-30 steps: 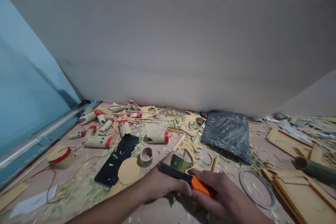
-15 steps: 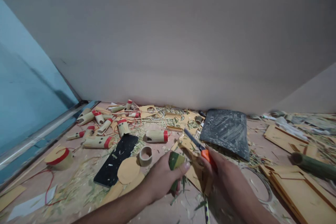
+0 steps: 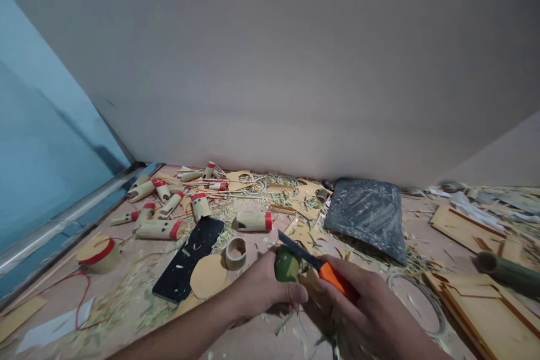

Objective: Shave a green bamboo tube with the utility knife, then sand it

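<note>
A short piece of green bamboo [image 3: 287,265] is gripped in my left hand [image 3: 264,288], its fingers wrapped round it and the thumb in front. My right hand [image 3: 358,298] is closed on the orange handle of a utility knife [image 3: 335,278]. The grey blade reaches up and left over the top of the bamboo; whether its edge touches the bamboo I cannot tell. Below both hands lie green shavings and pieces of tan board. A bamboo ring [image 3: 235,253] stands left of my left hand, and a bamboo tube with a red band [image 3: 253,221] lies behind it.
Several red-banded bamboo tubes [image 3: 160,229] lie at the left. A black phone-like slab [image 3: 189,259] is near them. Dark sandpaper [image 3: 366,219] lies behind my right hand. At the right are a roll of tape [image 3: 439,320], stacked boards [image 3: 485,306] and a green bamboo pole [image 3: 508,273].
The knife has moved left and down, so its blade now crosses above the bamboo. My left hand has turned the bamboo, and the two hands are closer together.
</note>
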{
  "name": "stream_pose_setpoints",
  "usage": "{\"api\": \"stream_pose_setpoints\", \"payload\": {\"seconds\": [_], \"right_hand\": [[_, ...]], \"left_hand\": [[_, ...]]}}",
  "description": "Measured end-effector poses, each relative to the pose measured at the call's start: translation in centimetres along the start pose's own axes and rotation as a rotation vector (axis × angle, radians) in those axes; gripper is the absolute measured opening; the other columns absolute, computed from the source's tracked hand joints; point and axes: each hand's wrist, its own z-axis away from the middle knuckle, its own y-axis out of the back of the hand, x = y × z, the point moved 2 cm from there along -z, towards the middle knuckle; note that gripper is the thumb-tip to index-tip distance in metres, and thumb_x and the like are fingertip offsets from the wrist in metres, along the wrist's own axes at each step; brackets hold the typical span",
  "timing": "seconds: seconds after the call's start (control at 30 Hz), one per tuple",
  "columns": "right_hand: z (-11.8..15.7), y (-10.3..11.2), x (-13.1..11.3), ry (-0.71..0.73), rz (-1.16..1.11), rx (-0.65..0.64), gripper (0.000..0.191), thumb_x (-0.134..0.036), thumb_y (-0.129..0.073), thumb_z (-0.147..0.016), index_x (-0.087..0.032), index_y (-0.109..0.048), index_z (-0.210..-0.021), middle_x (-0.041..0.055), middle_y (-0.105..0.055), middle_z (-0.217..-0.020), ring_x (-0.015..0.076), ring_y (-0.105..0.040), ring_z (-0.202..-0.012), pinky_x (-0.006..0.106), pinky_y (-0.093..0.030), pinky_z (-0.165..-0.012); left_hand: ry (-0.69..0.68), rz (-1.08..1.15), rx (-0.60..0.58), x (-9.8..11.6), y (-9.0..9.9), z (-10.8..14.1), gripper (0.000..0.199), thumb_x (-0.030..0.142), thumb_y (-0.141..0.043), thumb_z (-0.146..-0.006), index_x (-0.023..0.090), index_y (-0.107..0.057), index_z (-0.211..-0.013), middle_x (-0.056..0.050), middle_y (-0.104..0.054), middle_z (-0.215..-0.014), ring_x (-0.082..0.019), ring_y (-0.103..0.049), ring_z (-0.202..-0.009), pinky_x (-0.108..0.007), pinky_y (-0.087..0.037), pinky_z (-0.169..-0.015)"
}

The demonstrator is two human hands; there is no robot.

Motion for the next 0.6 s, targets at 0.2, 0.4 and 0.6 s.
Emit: {"api": "stream_pose_setpoints", "payload": {"seconds": [0.2, 0.4, 0.6], "right_hand": [[0.3, -0.9, -1.3, 0.017, -0.091, -0.174, 0.022, -0.043, -0.059, -0.104, -0.025, -0.067, -0.096, -0.0010, -0.075, -0.088, 0.0167, -0.065, -0.075, 0.023, -0.044, -0.067], [0.4, -0.9, -1.7, 0.074, -0.066, -0.241, 0.030, -0.049, -0.062, -0.103, -0.022, -0.070, -0.094, 0.0006, -0.075, -0.083, 0.0156, -0.063, -0.070, 0.022, -0.042, -0.064], [0.5, -2.6, 0.0, 0.084, 0.078, 0.087, 0.046, -0.054, -0.050, -0.105, -0.022, -0.075, -0.125, 0.0103, -0.082, -0.094, 0.0256, -0.077, -0.076, 0.028, -0.054, -0.067]], "left_hand": [[-0.076, 0.025, 0.016, 0.9, -1.0, 0.6, 0.070, 0.028, -0.101, -0.052, 0.019, -0.061, -0.109, 0.000, -0.071, -0.091, -0.015, -0.062, -0.077, -0.024, -0.049, -0.067], [-0.056, 0.018, -0.038, 1.2, -1.4, 1.0, 0.078, 0.020, -0.101, -0.050, 0.021, -0.061, -0.117, -0.002, -0.072, -0.103, -0.020, -0.066, -0.090, -0.029, -0.052, -0.078], [-0.103, -0.168, 0.107, -0.3, -0.9, 0.7, 0.058, 0.040, -0.095, -0.067, 0.020, -0.063, -0.112, 0.000, -0.071, -0.091, -0.017, -0.063, -0.078, -0.026, -0.047, -0.069]]}}
